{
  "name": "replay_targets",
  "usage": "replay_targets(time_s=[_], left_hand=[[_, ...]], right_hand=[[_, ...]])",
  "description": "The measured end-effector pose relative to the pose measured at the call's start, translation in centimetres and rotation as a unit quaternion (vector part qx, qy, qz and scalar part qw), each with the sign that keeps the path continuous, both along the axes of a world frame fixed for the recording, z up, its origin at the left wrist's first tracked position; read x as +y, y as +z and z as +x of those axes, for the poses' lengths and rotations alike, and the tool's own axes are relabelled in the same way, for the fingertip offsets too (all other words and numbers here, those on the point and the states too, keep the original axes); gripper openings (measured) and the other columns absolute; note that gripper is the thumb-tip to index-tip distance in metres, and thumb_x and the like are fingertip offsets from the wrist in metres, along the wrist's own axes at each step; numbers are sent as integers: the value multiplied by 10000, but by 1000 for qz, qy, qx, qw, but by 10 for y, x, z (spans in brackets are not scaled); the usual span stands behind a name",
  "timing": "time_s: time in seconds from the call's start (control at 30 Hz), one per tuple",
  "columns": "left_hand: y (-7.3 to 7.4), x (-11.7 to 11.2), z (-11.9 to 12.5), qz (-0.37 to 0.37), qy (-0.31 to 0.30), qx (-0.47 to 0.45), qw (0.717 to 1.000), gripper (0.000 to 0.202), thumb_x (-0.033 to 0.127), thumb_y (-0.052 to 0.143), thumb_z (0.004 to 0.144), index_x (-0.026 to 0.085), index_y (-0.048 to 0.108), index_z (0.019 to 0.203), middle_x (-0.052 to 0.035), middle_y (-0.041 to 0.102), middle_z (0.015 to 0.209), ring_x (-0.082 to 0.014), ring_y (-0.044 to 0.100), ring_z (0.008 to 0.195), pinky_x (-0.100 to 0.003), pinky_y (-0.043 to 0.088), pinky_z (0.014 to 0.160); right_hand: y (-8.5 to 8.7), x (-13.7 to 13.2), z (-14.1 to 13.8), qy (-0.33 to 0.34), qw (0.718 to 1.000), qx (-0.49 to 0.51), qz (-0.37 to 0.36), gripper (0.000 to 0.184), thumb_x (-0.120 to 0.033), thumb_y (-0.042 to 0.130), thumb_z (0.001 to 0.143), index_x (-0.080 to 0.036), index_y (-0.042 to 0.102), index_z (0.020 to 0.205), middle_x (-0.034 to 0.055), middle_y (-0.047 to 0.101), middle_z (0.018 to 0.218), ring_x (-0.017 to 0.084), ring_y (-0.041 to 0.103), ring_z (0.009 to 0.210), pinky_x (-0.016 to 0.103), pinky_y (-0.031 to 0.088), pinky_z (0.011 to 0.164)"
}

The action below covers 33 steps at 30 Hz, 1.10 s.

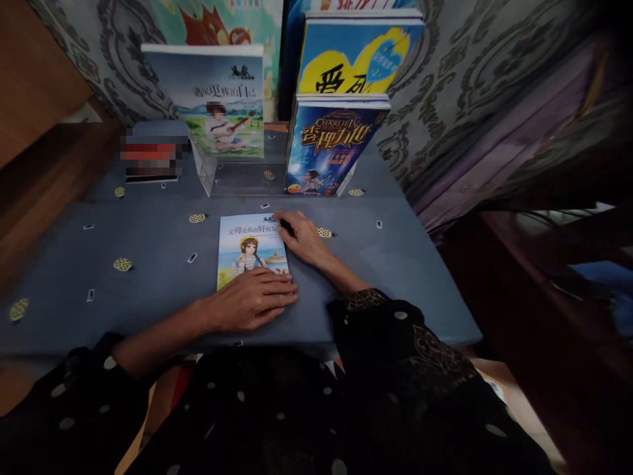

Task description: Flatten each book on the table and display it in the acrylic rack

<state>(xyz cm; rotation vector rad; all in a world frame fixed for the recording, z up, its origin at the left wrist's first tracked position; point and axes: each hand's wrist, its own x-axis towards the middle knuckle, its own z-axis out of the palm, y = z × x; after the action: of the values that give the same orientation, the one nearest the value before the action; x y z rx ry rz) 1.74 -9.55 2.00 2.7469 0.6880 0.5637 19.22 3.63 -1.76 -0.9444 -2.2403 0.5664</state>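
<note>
A paperback book [270, 254] lies shut on the cloth-covered table, its cover showing a girl with a braid in a yellow hat, with Chinese writing above her. My left hand [252, 298] rests flat across the book's lower part, fingers stretched to the right and hiding the bottom edge. At the top right corner of the same book is my right hand [304, 239]. Its thumb and forefinger touch the corner and edge with a dark gap between them; the other fingers are partly hidden behind.
Behind the book, a clear acrylic stand [212, 178] holds upright books, among them a guitar-player cover [232, 132] and a blue Charlie cover [331, 145]. Left of it lies a small stack with a blurred-out patch [151, 152]. Patterned curtain [435, 99] hangs behind the grey-blue tablecloth [158, 237].
</note>
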Motion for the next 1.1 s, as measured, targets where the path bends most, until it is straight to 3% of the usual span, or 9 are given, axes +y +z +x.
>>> replay_targets(time_s=[0.23,0.4,0.73,1.1], left_hand=[[4,-8,0,-16,1,5,1000,320,204,469,985,172,615,1269,-68,670,1293,-208,553,1288,-405,409,1067],[3,-8,-1,-11,9,-13,1000,292,206,493,979,166,635,1230,-62,683,1273,-203,560,1278,-399,407,1068],[-4,-10,0,55,-1,-34,998,277,178,466,968,142,662,1160,-85,721,1190,-214,638,1153,-406,468,998],[5,-16,-4,36,24,-90,995,214,139,489,944,140,703,955,-72,763,930,-176,692,912,-325,582,836]], right_hand=[[-1,-6,0,14,999,-43,27,335,-222,504,913,-150,614,1222,160,625,1324,290,569,1213,484,460,1018],[-2,-20,6,22,999,-33,36,342,-217,481,927,-162,629,1230,160,625,1332,291,567,1248,498,465,1029],[5,-85,39,73,996,-32,33,352,-198,472,965,-214,621,1283,116,663,1298,253,561,1277,522,494,1016],[16,-141,58,94,990,-83,68,475,-139,457,958,-215,492,1427,104,629,1352,252,520,1322,513,514,1014]])
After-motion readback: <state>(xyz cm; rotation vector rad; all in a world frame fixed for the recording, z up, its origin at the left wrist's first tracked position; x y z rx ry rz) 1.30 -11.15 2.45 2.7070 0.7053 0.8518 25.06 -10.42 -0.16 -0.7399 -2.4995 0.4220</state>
